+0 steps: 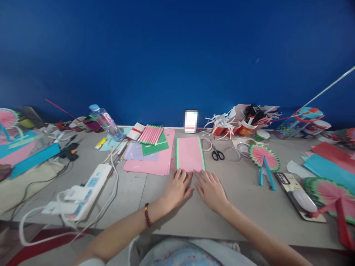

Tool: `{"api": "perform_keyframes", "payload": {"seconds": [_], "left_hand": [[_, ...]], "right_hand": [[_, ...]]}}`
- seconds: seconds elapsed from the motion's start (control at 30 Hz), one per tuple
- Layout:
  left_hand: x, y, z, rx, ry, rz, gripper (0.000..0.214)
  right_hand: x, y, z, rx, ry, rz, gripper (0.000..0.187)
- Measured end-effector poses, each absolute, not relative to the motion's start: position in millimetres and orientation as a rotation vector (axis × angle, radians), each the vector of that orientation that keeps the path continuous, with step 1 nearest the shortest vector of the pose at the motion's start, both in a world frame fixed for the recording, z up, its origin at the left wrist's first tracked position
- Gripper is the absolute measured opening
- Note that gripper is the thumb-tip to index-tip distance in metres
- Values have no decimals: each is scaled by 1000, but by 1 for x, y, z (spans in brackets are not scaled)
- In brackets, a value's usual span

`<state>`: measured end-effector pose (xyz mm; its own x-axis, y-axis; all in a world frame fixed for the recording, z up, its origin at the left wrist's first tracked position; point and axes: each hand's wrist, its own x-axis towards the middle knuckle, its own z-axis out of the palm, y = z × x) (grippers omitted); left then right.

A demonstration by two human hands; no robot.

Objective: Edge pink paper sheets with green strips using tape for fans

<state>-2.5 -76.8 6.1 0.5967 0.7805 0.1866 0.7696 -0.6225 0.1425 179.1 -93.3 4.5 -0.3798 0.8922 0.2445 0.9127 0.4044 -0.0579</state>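
Observation:
A pink sheet of paper (190, 153) with green strips along its left and right sides lies flat on the grey table. My left hand (177, 189) rests palm down, its fingertips touching the sheet's near left corner. On the near right corner lie the fingertips of my right hand (211, 190), also palm down. Both hands have their fingers stretched out, with nothing held in them. Left of the sheet is a pleated pink paper (151, 135) with green edges, on top of a green sheet (156, 147) and larger pink paper (146, 168).
Black-handled scissors (217, 154) lie right of the sheet, near a pink paper fan (264, 159) and a phone (288, 188) with a white mouse (304, 200) on it. A power strip (95, 184) with cables is at left. A leaning bottle (107, 122) and red cups (245, 128) stand along the blue wall.

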Motion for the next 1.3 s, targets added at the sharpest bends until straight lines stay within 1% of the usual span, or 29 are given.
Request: {"api": "perform_keyframes", "payload": {"seconds": [0.2,0.33,0.4,0.5,0.53,0.6,0.7,0.83,0.93,1.03,1.3], "left_hand": [[-3,-77,6,2698,1363,392,57],[-11,-76,9,2631,1333,438,55],[-16,-73,9,2605,1304,466,50],[-23,-64,9,2541,1303,530,30],[-26,-59,10,2517,1307,539,25],[-32,-48,12,2492,1278,522,23],[-38,-29,18,2567,1171,478,20],[-39,-10,25,2632,1055,474,25],[-39,-3,26,2634,997,485,30],[-40,0,24,2625,966,513,29],[-46,0,14,2636,1069,625,23]], "right_hand": [[172,-91,5,-1629,-2413,-195,40],[179,-91,8,-1637,-2386,-236,35],[186,-91,9,-1633,-2365,-261,32],[201,-88,6,-1588,-2342,-276,29],[206,-86,5,-1565,-2335,-260,27],[214,-77,1,-1503,-2333,-172,24],[221,-59,0,-1388,-2350,58,20],[227,-35,7,-1290,-2367,355,15],[232,-25,12,-1197,-2362,490,13],[236,-21,11,-1156,-2355,532,14],[238,-13,-6,-1180,-2219,484,15]]}}
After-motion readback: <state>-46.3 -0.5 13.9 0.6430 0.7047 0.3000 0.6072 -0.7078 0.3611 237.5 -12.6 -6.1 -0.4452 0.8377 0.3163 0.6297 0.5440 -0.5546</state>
